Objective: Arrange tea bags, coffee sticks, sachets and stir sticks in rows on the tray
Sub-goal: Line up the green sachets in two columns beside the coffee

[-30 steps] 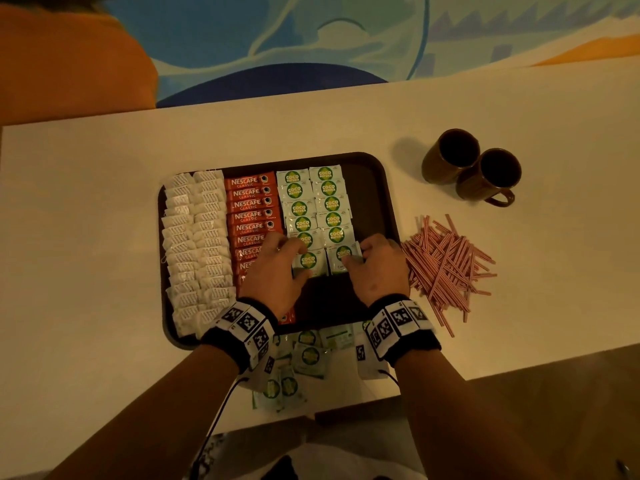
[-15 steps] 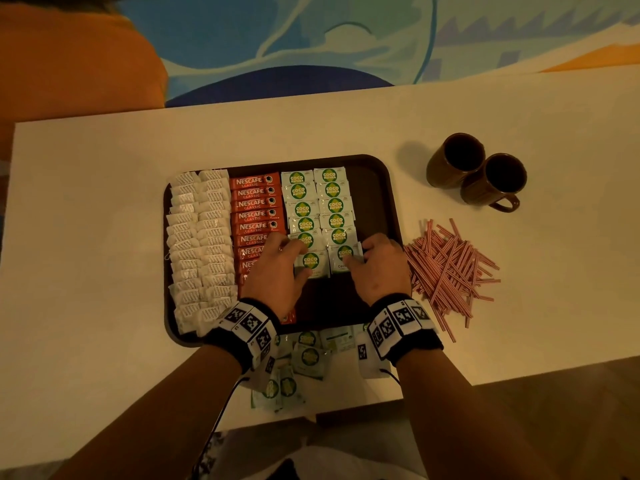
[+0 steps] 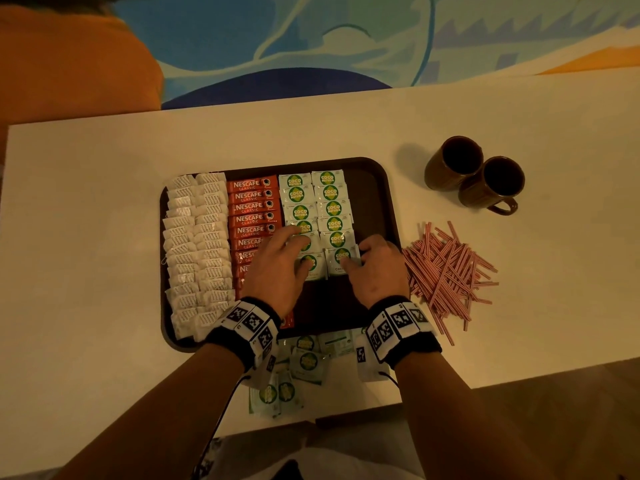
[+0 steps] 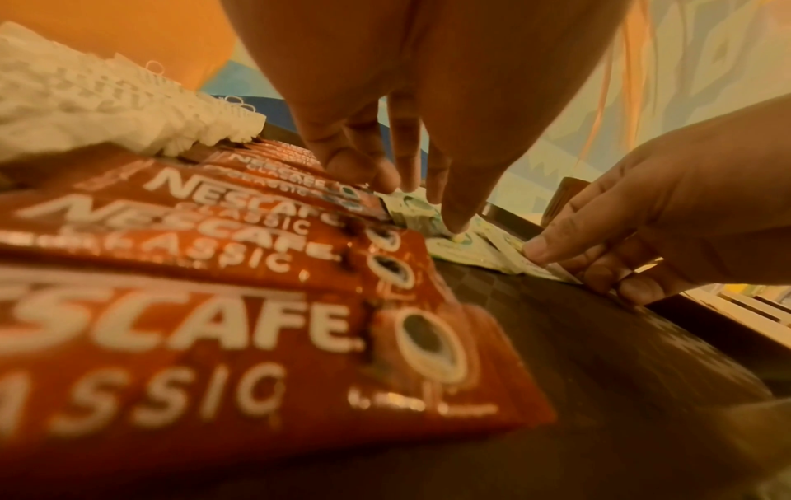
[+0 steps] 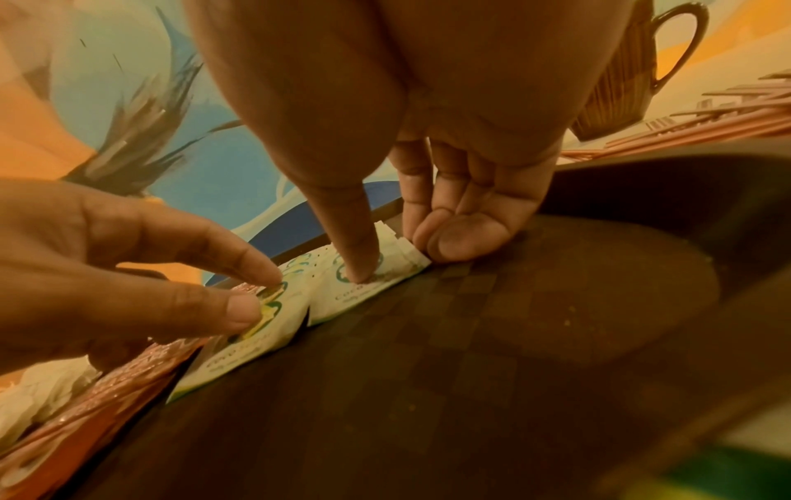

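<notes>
A dark brown tray (image 3: 375, 188) holds two columns of white tea bags (image 3: 197, 244), a column of red Nescafe coffee sticks (image 3: 251, 207) and two columns of green-and-white Coco Natura sachets (image 3: 329, 202). My left hand (image 3: 294, 252) lies over the near end of the left sachet column, its spread fingertips (image 5: 252, 313) pressing the sachets flat. My right hand (image 3: 356, 259) is at the nearest sachet (image 5: 385, 277) of the right column. Its thumb presses on top and its fingertips (image 5: 453, 243) butt against the sachet's right edge. The pink stir sticks (image 3: 446, 271) lie in a loose pile on the table right of the tray.
Several loose sachets (image 3: 304, 362) lie between the tray and the table's near edge, partly under my wrists. Two brown mugs (image 3: 453, 164) (image 3: 491, 183) stand at the back right. The tray's near middle and right strip are bare.
Both hands stay on the nearest sachets. The left fingers have crept a little farther up the left column.
</notes>
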`<state>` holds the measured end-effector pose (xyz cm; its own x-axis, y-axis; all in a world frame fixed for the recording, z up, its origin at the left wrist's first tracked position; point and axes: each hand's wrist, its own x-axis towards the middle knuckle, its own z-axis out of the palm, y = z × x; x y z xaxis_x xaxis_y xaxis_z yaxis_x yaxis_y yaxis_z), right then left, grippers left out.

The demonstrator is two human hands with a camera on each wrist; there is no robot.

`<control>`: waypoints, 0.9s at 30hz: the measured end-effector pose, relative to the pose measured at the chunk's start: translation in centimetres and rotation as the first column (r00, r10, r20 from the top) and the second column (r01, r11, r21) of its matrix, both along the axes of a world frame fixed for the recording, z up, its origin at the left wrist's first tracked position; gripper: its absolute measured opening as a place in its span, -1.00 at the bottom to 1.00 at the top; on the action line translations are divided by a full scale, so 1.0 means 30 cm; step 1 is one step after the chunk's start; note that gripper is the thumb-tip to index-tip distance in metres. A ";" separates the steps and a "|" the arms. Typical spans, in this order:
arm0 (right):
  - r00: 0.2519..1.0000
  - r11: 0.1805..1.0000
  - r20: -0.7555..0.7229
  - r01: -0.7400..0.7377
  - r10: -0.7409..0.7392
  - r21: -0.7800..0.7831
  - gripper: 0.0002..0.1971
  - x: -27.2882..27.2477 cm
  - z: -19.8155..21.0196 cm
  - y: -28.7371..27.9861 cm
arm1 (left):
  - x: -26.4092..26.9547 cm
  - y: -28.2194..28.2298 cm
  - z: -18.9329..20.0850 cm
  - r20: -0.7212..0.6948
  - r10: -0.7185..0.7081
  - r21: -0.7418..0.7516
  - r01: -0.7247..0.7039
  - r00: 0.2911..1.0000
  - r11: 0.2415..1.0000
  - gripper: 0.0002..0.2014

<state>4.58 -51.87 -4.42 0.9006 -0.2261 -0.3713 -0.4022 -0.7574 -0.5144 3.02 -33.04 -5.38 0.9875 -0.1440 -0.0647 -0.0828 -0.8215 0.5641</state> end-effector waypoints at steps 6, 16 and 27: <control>1.000 1.000 0.002 0.009 -0.009 0.000 -0.63 -0.001 -0.003 0.003 | 0.003 -0.006 0.006 0.020 -0.013 -0.008 0.013 1.000 1.000 -0.71; 1.000 1.000 0.002 0.015 -0.015 -0.007 -0.63 0.000 0.002 0.005 | 0.008 -0.012 -0.003 0.031 0.010 -0.052 -0.009 0.999 0.999 -0.75; 1.000 1.000 0.001 0.022 -0.022 -0.011 -0.63 -0.004 0.007 0.015 | 0.004 0.005 -0.006 0.025 0.002 -0.111 0.001 1.000 0.994 -0.73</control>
